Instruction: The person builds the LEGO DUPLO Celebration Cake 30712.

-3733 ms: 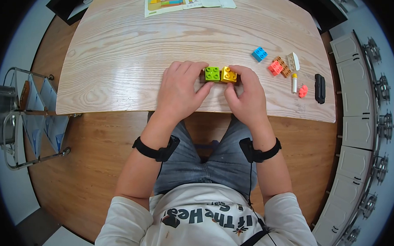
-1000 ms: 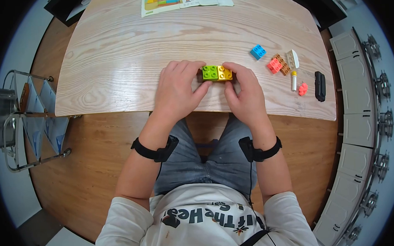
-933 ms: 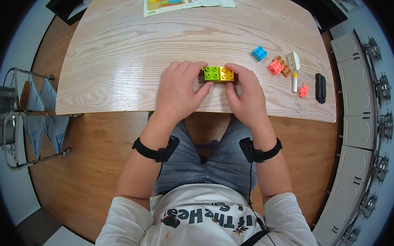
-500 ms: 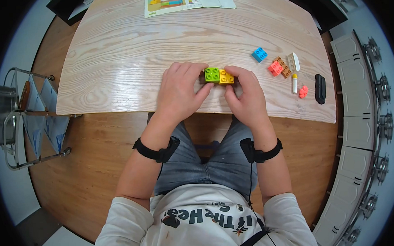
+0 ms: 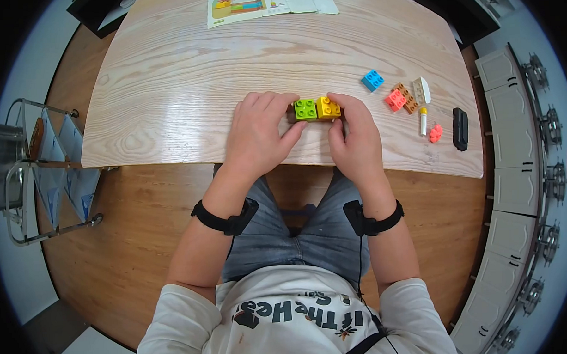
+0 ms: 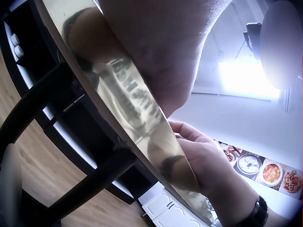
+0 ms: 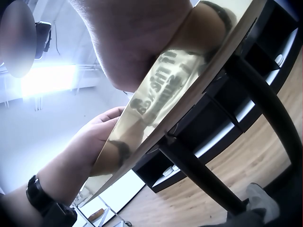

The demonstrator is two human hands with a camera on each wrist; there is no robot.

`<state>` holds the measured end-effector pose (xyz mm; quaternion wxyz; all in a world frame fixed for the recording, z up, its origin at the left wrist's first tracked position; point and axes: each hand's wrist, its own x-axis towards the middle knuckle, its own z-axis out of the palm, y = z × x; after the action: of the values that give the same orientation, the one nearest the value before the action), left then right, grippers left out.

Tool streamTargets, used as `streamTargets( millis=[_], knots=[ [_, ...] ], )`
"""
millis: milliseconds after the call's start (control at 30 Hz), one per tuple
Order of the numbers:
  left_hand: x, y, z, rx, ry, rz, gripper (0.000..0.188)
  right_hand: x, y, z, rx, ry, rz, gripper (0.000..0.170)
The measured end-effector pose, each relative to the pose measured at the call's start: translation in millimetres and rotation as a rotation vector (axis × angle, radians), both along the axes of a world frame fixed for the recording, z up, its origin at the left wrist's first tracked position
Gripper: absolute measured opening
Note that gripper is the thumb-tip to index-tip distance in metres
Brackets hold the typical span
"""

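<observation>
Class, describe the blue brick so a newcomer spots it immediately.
Start at the wooden table and find the person's right hand. Just beyond it lies the studded blue brick. It sits apart from the red brick and brown brick, the only loose blue one.

Printed paper [image 5: 273,1], top cut off

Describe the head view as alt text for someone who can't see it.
A person's left hand holds a green block and their right hand a yellow block beside it, on a wooden table. More blocks lie to the right, a printed sheet beyond.
</observation>
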<state>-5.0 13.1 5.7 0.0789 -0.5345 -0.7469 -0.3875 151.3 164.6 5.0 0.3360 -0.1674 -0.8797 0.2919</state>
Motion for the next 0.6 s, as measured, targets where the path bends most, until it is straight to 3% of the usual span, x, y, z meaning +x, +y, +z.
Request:
streamTargets(
  millis=[100, 400, 600],
  knots=[
    [0.3, 0.5, 0.0, -0.005, -0.006, -0.001, 0.042, 1.3, 1.2, 4.1, 0.090, 0.003, 0.045, 0.047],
    [-0.8, 1.2, 0.0, -0.009, -0.022, 0.003, 0.045, 3.8, 4.5, 5.4, 0.075, -0.010, 0.131, 0.043],
    [0.3, -1.1, 2.7, -0.026, -0.028, -0.001, 0.047, 3.3, 2.6, 3.3, -0.058, 0.048, 0.090, 0.042]
  ],
)
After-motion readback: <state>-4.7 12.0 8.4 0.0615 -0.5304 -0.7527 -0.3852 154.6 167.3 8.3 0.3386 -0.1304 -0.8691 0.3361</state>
